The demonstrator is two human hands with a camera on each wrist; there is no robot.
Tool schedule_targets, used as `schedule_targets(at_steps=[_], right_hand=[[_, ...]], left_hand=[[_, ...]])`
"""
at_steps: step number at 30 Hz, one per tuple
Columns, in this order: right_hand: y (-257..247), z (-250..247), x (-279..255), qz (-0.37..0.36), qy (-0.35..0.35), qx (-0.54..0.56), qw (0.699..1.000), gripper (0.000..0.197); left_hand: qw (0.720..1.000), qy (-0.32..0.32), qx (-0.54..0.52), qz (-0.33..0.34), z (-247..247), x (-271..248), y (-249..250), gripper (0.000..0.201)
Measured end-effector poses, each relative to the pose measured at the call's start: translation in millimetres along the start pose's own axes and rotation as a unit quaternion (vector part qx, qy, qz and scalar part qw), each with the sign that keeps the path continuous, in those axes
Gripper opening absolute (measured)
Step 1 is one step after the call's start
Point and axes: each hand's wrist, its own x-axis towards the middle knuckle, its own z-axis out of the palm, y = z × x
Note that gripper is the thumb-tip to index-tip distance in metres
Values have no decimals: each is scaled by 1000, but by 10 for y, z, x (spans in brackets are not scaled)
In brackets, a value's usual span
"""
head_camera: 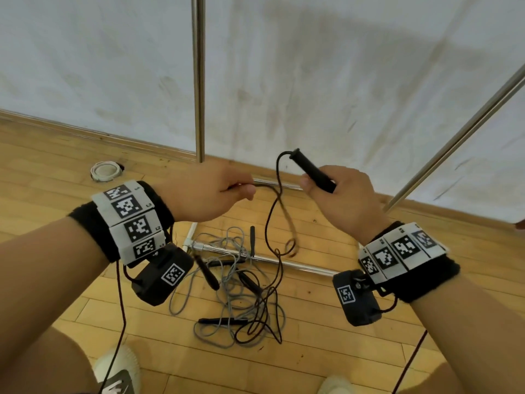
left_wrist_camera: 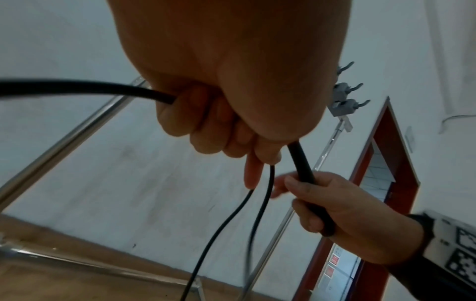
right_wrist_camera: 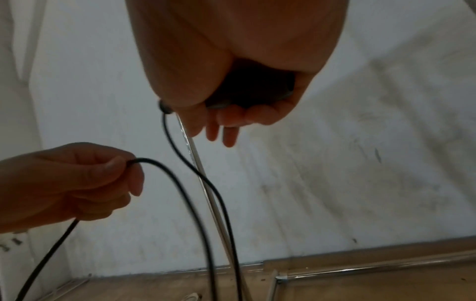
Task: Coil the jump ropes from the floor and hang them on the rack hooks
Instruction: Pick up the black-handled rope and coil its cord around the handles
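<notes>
My right hand (head_camera: 335, 191) grips the black handle (head_camera: 311, 170) of a black jump rope at chest height. Its cord (head_camera: 274, 214) loops out of the handle's far end and hangs to the floor. My left hand (head_camera: 216, 191) pinches that cord (right_wrist_camera: 165, 169) between thumb and fingers, a short way left of the handle (left_wrist_camera: 304, 169). On the wooden floor below lies a tangle of grey and black ropes (head_camera: 235, 291) with several black handles (head_camera: 208, 273). The rack's hooks (left_wrist_camera: 347, 97) show only in the left wrist view, high on a chrome post.
The chrome rack has an upright post (head_camera: 199, 81), a slanted bar (head_camera: 454, 140) on the right and a base bar (head_camera: 255, 255) across the floor under the ropes. A white wall stands close behind. A round white fitting (head_camera: 105, 170) sits by the skirting. My shoes (head_camera: 119, 368) are near the bottom.
</notes>
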Motion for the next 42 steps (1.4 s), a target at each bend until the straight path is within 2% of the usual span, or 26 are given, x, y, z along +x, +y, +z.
schedule_targets(at_steps=[2, 6, 9, 11, 13, 19, 22, 25, 26, 28, 30, 33, 36, 38, 42], right_hand=[[-139, 60, -55, -30, -36, 51, 998, 10], [-324, 174, -130, -63, -102, 114, 986, 12], [-350, 158, -110, -75, -92, 124, 985, 13], [-344, 117, -90, -74, -69, 125, 987, 15], [-316, 59, -55, -52, -27, 153, 986, 13], [-155, -237, 91, 8, 132, 224, 965, 11], [-50, -359, 103, 18, 160, 230, 960, 11], [51, -398, 93, 29, 165, 193, 967, 6], [73, -396, 87, 35, 162, 177, 970, 6], [85, -377, 65, 42, 153, 151, 976, 18], [44, -328, 29, 41, 129, 163, 977, 17], [-99, -224, -66, 34, 38, 187, 981, 8], [-235, -81, -156, 3, -77, 159, 984, 15], [-319, 21, -207, -30, -121, 140, 982, 13], [-383, 84, -213, -48, -119, 143, 981, 22]], left_hand=[[1000, -12, 7, 26, 43, 11, 56, 28], [998, 31, -31, 51, 67, 35, 121, 28], [995, 21, -85, 47, 61, 19, 115, 26], [994, 16, -104, 33, 67, 4, 80, 26], [997, 2, -75, 9, 61, 1, 9, 27], [988, -134, -5, -78, 123, -36, -310, 32], [981, -173, 12, -92, 160, -55, -422, 34], [985, -151, -17, -87, 163, -57, -425, 30], [987, -131, -26, -87, 160, -50, -400, 29], [992, -88, -36, -81, 150, -22, -328, 28], [996, -51, -39, -57, 139, 5, -235, 28], [998, -21, -54, -16, 126, 8, -76, 24], [997, 19, -78, 12, 92, -39, 66, 24], [995, 48, -87, 16, 50, -72, 134, 28], [995, 30, -94, -18, 14, -107, 123, 25]])
